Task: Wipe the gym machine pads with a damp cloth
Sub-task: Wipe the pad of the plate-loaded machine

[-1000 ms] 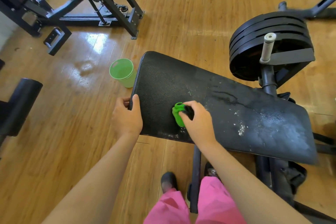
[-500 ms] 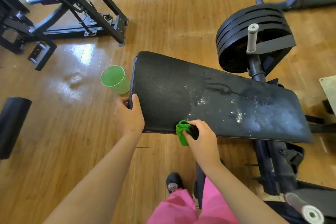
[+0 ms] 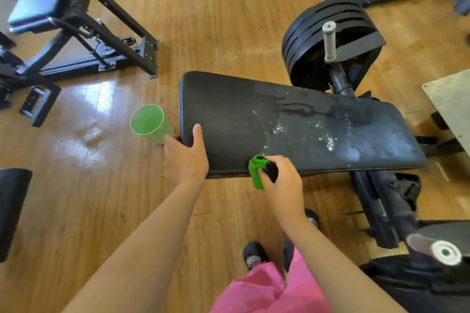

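Gripping green cloth with right hand at lower edge of pad, centre frame; clasping its left corner with left hand.

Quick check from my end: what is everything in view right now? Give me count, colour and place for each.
pad: one, black, centre, wet patches and white flecks on its right half
cloth: one, green, at the pad's near edge
cup: one, green, on the floor by the pad's left end
weight plates: one stack, black, behind the pad's right part
handle: one, grey, in front of the plates
machine frame: one, black, upper left
roller pad: one, black, left edge
trousers: pink, bottom
left hand: grips the pad's left end
right hand: holds the cloth
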`<state>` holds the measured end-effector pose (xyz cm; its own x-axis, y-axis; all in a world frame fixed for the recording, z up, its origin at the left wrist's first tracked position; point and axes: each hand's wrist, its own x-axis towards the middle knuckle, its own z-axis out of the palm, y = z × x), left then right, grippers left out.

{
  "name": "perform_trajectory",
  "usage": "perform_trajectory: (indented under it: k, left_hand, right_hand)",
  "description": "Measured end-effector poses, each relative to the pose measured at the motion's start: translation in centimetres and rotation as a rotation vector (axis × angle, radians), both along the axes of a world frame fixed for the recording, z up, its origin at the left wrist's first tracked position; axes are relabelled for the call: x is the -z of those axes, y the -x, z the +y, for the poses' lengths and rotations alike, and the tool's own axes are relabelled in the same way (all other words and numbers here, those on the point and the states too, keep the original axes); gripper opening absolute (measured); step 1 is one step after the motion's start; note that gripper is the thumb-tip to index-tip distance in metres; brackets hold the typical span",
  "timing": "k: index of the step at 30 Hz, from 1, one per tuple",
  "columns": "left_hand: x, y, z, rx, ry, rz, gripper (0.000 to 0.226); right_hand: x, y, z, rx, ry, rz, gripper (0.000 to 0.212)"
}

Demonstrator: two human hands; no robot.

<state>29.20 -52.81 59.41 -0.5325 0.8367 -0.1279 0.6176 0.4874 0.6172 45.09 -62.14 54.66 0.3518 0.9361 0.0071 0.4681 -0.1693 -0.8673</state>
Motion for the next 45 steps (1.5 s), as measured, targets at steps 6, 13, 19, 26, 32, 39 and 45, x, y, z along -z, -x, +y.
perform_trajectory:
  k: [6, 13, 19, 26, 32, 39, 45]
  left_hand:
    - [0.1, 0.1, 0.0, 0.012, -0.018, -0.029, 0.042]
    - [0.7, 0.4, 0.4, 0.001, -0.012, -0.031, 0.043]
    - [0.8, 0.3, 0.5, 0.002, 0.015, 0.053, 0.046]
    - [0.8, 0.0, 0.7, 0.014, 0.017, 0.187, 0.053]
    - [0.4, -0.1, 0.4, 0.249, -0.156, 0.306, 0.051]
    - [0.3, 0.5, -0.3, 0.734, -0.235, 0.606, 0.053]
    - [0.6, 0.3, -0.2, 0.735, -0.247, 0.651, 0.054]
  right_hand:
    - [1.6, -3.2, 0.0, 0.204, 0.107, -0.019, 0.018]
    - [-1.5, 2.8, 2.0, -0.025, -0.017, 0.027, 0.021]
    - [0.0, -0.5, 2.3, -0.014, -0.013, -0.011, 0.021]
    - [1.5, -4.8, 2.2, 0.131, 0.114, -0.086, 0.021]
    - [-1.4, 1.2, 3.8, -0.067, 0.01, -0.008, 0.022]
    - [-0.5, -1.0, 4.5, -0.047, 0.031, -0.038, 0.021]
    - [0.8, -4.8, 4.6, 0.084, 0.146, -0.115, 0.022]
